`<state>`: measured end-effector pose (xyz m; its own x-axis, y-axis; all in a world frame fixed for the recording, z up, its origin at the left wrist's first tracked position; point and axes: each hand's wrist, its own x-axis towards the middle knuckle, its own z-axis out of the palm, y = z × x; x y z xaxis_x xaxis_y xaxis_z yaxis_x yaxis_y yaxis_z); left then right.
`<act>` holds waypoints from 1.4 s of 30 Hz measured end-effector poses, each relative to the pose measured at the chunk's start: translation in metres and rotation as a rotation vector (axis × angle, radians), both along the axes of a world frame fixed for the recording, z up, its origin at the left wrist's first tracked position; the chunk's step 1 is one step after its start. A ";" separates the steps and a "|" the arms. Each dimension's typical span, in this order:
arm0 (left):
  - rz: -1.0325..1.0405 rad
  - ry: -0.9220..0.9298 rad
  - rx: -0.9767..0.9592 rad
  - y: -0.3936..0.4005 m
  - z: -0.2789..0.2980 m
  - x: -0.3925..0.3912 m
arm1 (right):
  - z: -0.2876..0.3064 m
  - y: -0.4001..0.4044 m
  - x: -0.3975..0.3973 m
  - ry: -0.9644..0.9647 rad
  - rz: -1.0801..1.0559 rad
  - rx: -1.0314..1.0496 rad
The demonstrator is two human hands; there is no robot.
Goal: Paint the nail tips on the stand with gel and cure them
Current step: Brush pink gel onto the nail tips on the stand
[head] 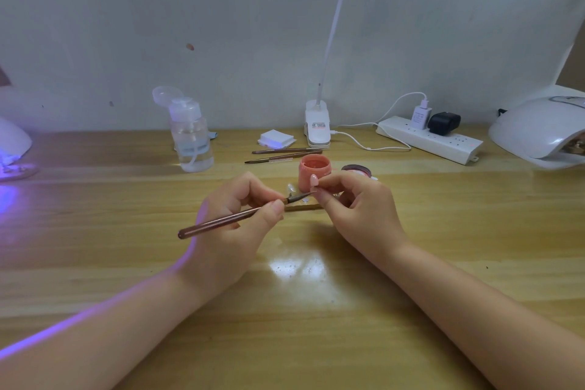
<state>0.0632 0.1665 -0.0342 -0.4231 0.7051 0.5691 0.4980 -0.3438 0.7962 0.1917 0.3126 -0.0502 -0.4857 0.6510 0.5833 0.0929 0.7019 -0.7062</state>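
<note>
Far left, at the table edge: a small curing lamp (pixel 12 149) glowing violet, light spilling across the wooden table (pixel 316 310). Further right, near the wall: a clear pump dispenser bottle (pixel 191 136), lid flipped up. Right of that, a stack of white lint-free pads (pixel 276 139), and just in front, two spare brushes (pixel 285 155) lying side by side, nearly parallel.

At centre: left hand (pixel 234 225), fingers curled round a rose-gold gel brush (pixel 234 219), pinched near the ferrule, handle slanting down to the left, bristles reaching right toward the other hand's fingertips. Between the hands, low on the table: the nail-tip stand (pixel 302 206), a gold-coloured bar mostly hidden; one clear nail tip (pixel 290 190) showing above it, just left of the jar. Just behind: an open pink gel jar (pixel 314 172), upright. Beside it to the right, a dark-rimmed lid or jar (pixel 356 170), partly hidden behind the fingers.

Right hand (pixel 357 209), fingers curled, thumb and forefinger pinching something small at the brush tip; too small to tell what exactly.

Behind centre, against the wall: a white clip lamp (pixel 317 127) with a thin neck rising out of view. Right of it, a white power strip (pixel 430 139) carrying a white charger (pixel 420 116) and a black plug (pixel 443 123). Far right: a large white nail lamp (pixel 538 133), cut off by the edge.
</note>
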 end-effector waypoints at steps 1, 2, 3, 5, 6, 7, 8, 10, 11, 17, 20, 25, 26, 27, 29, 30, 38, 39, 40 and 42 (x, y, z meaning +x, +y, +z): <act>-0.010 -0.014 0.013 0.000 0.000 0.000 | 0.000 0.000 0.000 -0.002 0.002 -0.002; -0.013 -0.021 0.020 0.000 0.001 0.000 | 0.000 0.000 0.000 -0.004 0.004 -0.005; -0.014 -0.027 0.021 0.000 0.001 0.000 | 0.000 0.000 0.000 -0.006 0.008 -0.009; -0.004 -0.040 0.014 0.001 0.002 -0.001 | 0.001 0.000 0.000 -0.013 0.023 -0.012; 0.011 -0.048 0.004 0.002 0.001 -0.001 | 0.001 0.000 0.001 -0.014 0.035 -0.015; 0.029 -0.062 -0.005 0.003 0.001 -0.002 | 0.001 -0.001 0.001 -0.012 0.048 -0.021; 0.044 -0.081 -0.009 0.004 0.000 -0.002 | 0.002 -0.001 0.001 -0.009 0.057 -0.030; 0.064 -0.109 -0.012 0.004 0.001 -0.002 | 0.002 -0.002 0.000 0.002 0.063 -0.043; 0.070 -0.111 -0.012 0.004 0.001 -0.002 | 0.002 -0.003 0.000 0.008 0.063 -0.041; 0.092 -0.040 0.004 0.003 0.000 0.001 | 0.001 -0.002 0.000 0.024 0.037 -0.038; 0.099 0.041 -0.015 0.003 -0.002 0.003 | 0.001 -0.002 0.000 0.019 0.035 -0.036; 0.053 0.078 0.000 -0.001 -0.001 0.000 | 0.003 -0.003 0.002 0.024 0.004 -0.036; 0.047 0.082 0.013 -0.002 -0.001 0.000 | 0.003 -0.003 0.002 0.022 0.004 -0.042; 0.052 0.079 0.020 -0.002 -0.001 0.001 | 0.003 -0.003 0.002 0.018 0.007 -0.044; 0.075 0.060 0.020 -0.002 0.000 0.003 | 0.003 -0.003 0.001 0.015 0.020 -0.045; 0.085 0.048 0.015 -0.001 0.000 0.003 | 0.003 -0.004 0.001 0.020 0.024 -0.045; 0.036 0.004 -0.017 -0.001 -0.002 0.003 | 0.003 -0.003 0.002 0.027 0.016 -0.062; 0.035 -0.006 -0.007 -0.001 -0.001 0.003 | 0.003 -0.003 0.002 0.029 0.021 -0.066; 0.037 -0.018 0.000 0.000 -0.001 0.003 | 0.003 -0.004 0.001 0.029 0.025 -0.068; 0.041 -0.049 0.001 0.001 -0.001 0.003 | 0.004 -0.004 0.001 0.028 0.028 -0.063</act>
<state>0.0662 0.1678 -0.0347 -0.4789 0.6864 0.5473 0.4717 -0.3247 0.8198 0.1927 0.3084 -0.0467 -0.4887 0.6729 0.5553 0.0531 0.6583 -0.7509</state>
